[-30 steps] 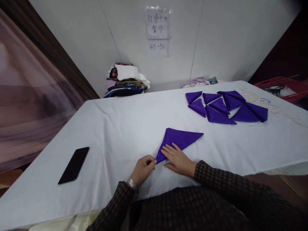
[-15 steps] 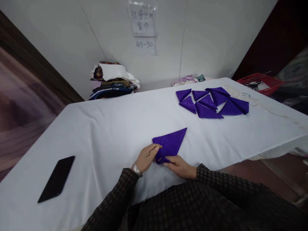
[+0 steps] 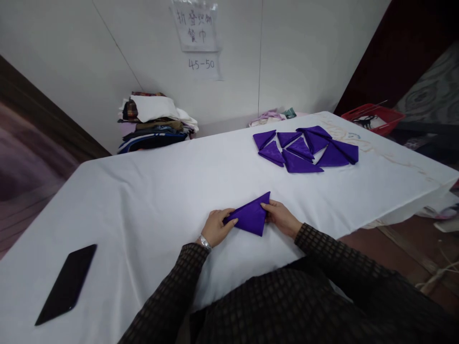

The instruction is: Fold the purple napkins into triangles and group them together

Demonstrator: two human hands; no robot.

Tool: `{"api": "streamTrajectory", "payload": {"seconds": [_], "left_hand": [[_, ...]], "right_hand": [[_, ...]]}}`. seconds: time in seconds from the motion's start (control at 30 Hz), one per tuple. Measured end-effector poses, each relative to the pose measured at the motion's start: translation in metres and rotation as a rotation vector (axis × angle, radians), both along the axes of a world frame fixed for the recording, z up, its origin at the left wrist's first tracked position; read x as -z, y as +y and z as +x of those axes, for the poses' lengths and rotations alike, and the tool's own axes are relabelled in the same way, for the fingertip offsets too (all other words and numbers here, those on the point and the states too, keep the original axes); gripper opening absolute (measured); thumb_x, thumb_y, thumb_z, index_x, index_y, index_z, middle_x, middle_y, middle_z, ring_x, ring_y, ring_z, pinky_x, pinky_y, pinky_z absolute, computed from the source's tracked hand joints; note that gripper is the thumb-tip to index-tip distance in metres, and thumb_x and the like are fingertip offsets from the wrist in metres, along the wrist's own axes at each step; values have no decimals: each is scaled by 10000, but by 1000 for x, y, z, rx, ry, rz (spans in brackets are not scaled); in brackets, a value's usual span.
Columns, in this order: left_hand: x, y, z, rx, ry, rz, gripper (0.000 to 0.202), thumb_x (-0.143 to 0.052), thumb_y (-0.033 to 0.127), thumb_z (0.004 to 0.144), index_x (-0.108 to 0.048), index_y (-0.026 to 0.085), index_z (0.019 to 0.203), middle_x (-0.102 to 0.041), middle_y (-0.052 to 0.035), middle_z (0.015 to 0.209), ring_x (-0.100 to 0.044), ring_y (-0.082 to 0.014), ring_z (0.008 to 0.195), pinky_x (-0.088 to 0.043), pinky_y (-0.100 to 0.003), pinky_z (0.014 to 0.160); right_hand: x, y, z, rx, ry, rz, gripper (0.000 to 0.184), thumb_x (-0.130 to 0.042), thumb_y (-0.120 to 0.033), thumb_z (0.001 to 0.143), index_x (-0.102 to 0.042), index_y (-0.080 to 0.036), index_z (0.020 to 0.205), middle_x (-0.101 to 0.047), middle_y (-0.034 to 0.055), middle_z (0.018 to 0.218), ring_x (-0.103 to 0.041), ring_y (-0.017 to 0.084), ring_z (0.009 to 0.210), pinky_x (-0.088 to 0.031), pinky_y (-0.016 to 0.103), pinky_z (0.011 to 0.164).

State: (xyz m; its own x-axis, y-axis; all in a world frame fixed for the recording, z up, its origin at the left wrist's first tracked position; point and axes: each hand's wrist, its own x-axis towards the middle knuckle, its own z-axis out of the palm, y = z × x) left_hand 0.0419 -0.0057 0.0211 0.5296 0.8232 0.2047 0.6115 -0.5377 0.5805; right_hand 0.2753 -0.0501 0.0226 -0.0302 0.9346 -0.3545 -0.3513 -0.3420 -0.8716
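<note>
A purple cloth napkin [image 3: 251, 217], folded into a triangle, is between my two hands just above or on the white-covered table [image 3: 172, 191]. My left hand [image 3: 217, 227] pinches its narrow left corner, thumb in front and fingers behind. At the right edge, my right hand [image 3: 281, 217] grips the upper part with its thumb on the near face; its other fingers are partly hidden behind the cloth. Farther back on the right lie several folded purple napkins [image 3: 303, 162], set close together as triangles.
A black flat tablet-like slab [image 3: 66, 284] lies at the left front. Behind the table's far edge are a pile of folded clothes [image 3: 154, 122] and some pink cloth [image 3: 267, 118]. A red basket [image 3: 389, 122] stands beyond the right end. Handwritten sheets [image 3: 197, 26] hang on the wall.
My right hand has moved from the napkin's near edge up to its right side. The napkin has gone from a wider four-sided shape to a smaller triangle. The whole view has shifted slightly.
</note>
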Motion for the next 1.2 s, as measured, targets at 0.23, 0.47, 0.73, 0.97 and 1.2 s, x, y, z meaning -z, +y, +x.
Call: {"api": "streamTrajectory", "payload": {"seconds": [0.23, 0.47, 0.73, 0.97, 1.2], "left_hand": [[9, 6, 9, -38, -15, -30, 258, -532, 356, 819, -641, 239, 1022, -699, -16, 836, -624, -191, 809, -448, -374, 836], [11, 9, 11, -41, -26, -37, 246, -543, 341, 813, -653, 241, 1009, -709, -14, 852, -627, -187, 808, -460, -369, 828], [21, 8, 10, -135, -92, 12, 270, -553, 376, 813, -645, 236, 1025, -688, -15, 835, -624, -189, 824, -477, -352, 804], [23, 6, 7, -161, -195, 15, 292, -532, 361, 829, -603, 208, 1068, -658, -8, 807, -608, -160, 782, -488, -315, 765], [29, 8, 7, -149, -149, 24, 267, -541, 335, 828, -616, 228, 1061, -655, 7, 783, -600, -158, 774, -472, -323, 784]], "right_hand": [[2, 9, 10, 31, -162, 22, 239, -678, -332, 705, -546, -178, 831, -574, -34, 607, -522, 94, 478, -412, 192, 394], [5, 21, 20, 48, -316, -1, 172, -626, -265, 745, -506, -187, 840, -580, -36, 538, -568, 120, 444, -363, 174, 320], [10, 28, 27, 28, -397, 9, 114, -581, -234, 773, -500, -182, 836, -571, -39, 497, -576, 125, 416, -324, 160, 291], [9, 31, 31, -27, -400, -31, 65, -517, -233, 814, -471, -193, 793, -578, -25, 460, -583, 131, 413, -318, 152, 293], [4, 31, 34, -48, -287, -75, 148, -565, -277, 798, -459, -191, 739, -566, -33, 551, -614, 127, 444, -307, 150, 280]]}}
